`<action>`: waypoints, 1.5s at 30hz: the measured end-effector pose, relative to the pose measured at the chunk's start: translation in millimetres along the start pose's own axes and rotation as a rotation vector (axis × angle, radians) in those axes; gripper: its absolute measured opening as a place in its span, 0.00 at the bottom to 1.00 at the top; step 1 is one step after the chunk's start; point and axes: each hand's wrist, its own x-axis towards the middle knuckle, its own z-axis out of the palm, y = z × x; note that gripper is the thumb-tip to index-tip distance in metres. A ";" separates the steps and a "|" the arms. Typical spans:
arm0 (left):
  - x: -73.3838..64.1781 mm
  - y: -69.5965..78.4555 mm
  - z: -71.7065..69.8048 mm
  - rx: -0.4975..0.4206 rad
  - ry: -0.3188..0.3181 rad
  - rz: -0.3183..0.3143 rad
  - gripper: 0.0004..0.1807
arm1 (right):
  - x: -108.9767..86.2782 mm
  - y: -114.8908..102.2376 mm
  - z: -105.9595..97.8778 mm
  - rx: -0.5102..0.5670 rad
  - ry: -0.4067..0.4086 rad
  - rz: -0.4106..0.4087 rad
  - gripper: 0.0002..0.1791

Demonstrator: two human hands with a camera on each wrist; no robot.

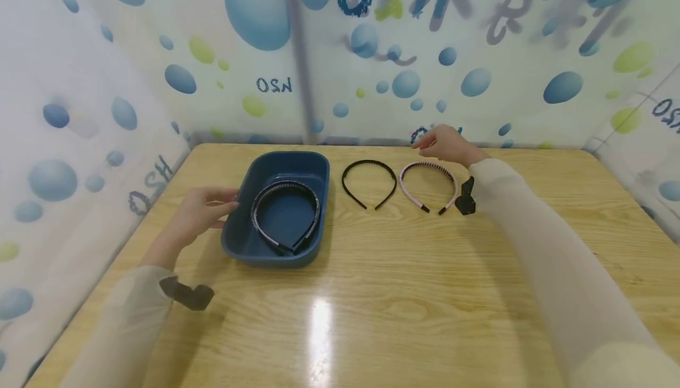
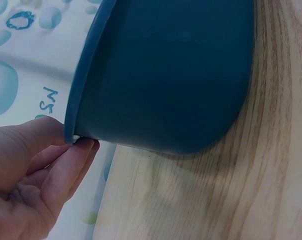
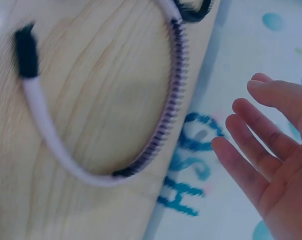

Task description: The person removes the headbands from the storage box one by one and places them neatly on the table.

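Note:
My left hand [image 1: 199, 214] pinches the left rim of a dark blue plastic basin [image 1: 281, 263], as the left wrist view also shows with the thumb and fingers at the basin's [image 2: 166, 75] lip. Inside it lie headbands [image 1: 255, 214], at least two, overlapping with their tips toward me. My right hand [image 1: 448, 144] hovers just behind a pale pink headband [image 1: 455, 186] with dark teeth, holding nothing. Its fingers [image 3: 243, 157] are spread and loosely bent, apart from the pink headband [image 3: 41, 115]. Between basin and pink headband lies a black headband [image 1: 369, 162].
Everything stands on a light wooden table [image 1: 404, 293]. Behind and to the sides hangs a white sheet [image 1: 340, 63] printed with blue and green drops. Dark wrist devices sit on the left sleeve [image 1: 122, 317] and right sleeve [image 1: 531, 234].

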 end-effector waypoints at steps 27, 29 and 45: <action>0.4 -3.1 0.6 -0.018 -0.006 -0.013 0.23 | 29.8 -90.5 59.9 0.084 -0.099 -0.186 0.14; 0.6 -3.5 0.8 -0.016 -0.005 -0.012 0.23 | 33.4 -97.5 64.8 0.081 -0.112 -0.202 0.14; 0.1 -4.0 1.0 -0.010 0.000 0.008 0.23 | 44.6 -153.1 90.1 0.047 -0.182 -0.266 0.13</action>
